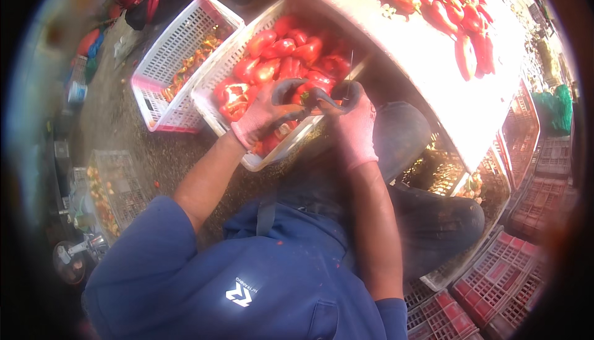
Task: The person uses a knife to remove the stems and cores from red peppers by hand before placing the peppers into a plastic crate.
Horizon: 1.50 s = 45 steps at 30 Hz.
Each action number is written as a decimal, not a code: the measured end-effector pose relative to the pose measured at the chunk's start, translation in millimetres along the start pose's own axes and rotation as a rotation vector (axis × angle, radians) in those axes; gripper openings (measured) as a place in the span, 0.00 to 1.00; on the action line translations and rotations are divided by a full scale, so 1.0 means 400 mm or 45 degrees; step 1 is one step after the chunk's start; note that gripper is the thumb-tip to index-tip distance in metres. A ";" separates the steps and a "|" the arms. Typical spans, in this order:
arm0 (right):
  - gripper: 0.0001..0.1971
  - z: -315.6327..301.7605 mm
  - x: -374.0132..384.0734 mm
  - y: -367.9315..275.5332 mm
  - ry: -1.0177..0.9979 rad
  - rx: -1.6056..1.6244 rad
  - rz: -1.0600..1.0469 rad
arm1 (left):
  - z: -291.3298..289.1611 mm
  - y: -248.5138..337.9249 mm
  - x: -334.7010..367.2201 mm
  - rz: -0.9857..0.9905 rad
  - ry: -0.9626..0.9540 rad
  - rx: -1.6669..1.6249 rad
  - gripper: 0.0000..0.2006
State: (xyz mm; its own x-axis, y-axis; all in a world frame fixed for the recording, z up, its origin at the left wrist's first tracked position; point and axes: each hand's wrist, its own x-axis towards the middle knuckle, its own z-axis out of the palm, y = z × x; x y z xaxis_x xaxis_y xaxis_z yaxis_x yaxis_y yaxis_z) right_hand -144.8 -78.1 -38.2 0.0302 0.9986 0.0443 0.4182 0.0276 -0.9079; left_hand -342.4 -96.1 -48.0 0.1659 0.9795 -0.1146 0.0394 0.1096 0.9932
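Both hands wear gloves with pink cuffs and dark, stained fingers. My left hand (272, 112) is curled round a red bell pepper (301, 95), its green stem end turned toward my right hand. My right hand (356, 120) is closed beside the pepper, its thumb reaching toward it. A thin knife blade (351, 61) sticks up from the right fist; the handle is hidden in the fingers. Below both hands stands a white plastic crate (204, 102) filled with red peppers (266, 71), some cut open at the top.
Left of it, a white and pink crate (148, 68) holds pepper scraps (195, 61). A bright table (383, 37) on the right bears a pile of whole red peppers (455, 12). Red crates (501, 272) stack at the lower right. A fan (71, 259) stands at the lower left.
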 end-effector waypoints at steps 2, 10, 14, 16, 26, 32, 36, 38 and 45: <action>0.29 0.013 0.001 0.025 0.090 -0.004 -0.154 | -0.014 0.013 0.006 -0.019 -0.052 -0.012 0.28; 0.18 0.002 0.011 0.012 -0.402 0.480 0.320 | -0.032 -0.008 -0.001 -0.081 -0.194 -0.116 0.28; 0.15 0.006 0.012 0.011 -0.398 0.413 0.309 | -0.026 -0.017 -0.019 -0.122 -0.193 -0.174 0.27; 0.16 0.006 0.013 0.013 -0.421 0.378 0.240 | -0.038 -0.029 -0.011 -0.243 -0.149 -0.338 0.25; 0.17 0.003 0.012 0.017 -0.517 0.552 0.305 | -0.011 -0.007 -0.019 -0.172 -0.072 -0.446 0.18; 0.16 -0.015 0.008 -0.020 -0.590 0.714 0.407 | -0.022 -0.026 -0.038 -0.141 -0.114 -0.535 0.20; 0.14 -0.030 0.014 -0.047 -0.666 0.687 0.562 | -0.040 -0.032 -0.040 -0.297 -0.091 -0.493 0.21; 0.13 -0.016 0.011 -0.031 -0.572 0.784 0.526 | -0.037 -0.017 -0.040 -0.237 -0.157 -0.373 0.22; 0.15 -0.015 0.012 -0.018 -0.523 0.762 0.558 | -0.022 -0.020 -0.012 -0.200 -0.115 -0.249 0.19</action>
State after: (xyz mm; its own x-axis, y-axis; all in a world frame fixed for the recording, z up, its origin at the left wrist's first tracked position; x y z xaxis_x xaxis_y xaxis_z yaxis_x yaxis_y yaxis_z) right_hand -142.3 -73.7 -28.9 -0.3032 0.8587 -0.4132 -0.1089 -0.4620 -0.8802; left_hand -352.2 -100.4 -55.2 0.2603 0.9299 -0.2600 -0.1178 0.2979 0.9473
